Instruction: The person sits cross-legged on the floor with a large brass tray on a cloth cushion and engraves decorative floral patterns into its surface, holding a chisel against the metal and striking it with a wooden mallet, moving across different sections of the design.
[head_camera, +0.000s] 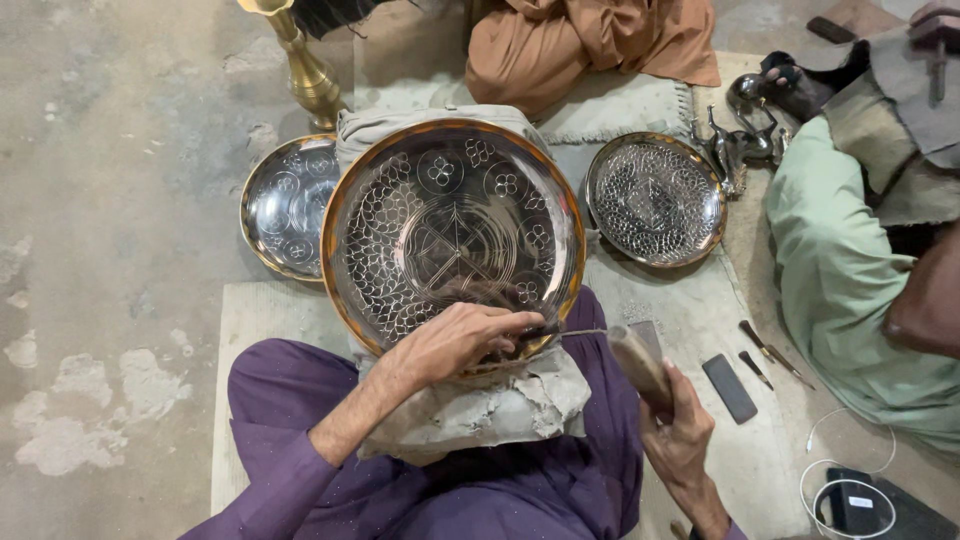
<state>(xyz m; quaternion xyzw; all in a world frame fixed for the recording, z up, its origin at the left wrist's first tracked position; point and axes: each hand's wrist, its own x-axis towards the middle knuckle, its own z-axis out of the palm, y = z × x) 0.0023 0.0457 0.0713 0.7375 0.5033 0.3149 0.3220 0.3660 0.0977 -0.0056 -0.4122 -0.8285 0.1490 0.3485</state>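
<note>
While you sit cross-legged on the pale mat, a tall brass vase stands at the far left on the concrete floor, and just below it lies a small engraved metal plate with a brass rim, partly tucked under the large round engraved metal tray with a coppery rim that rests tilted on a grey cloth cushion in your lap. Your left hand is curled closed around a thin metal chisel, its tip at the tray's near rim. Your right hand grips a wooden-handled hammer, fingers wrapped tight, just beside the chisel's end. Further right lie a second engraved round plate, a dark flat sharpening stone, and a neighbour's green-clad leg.
</note>
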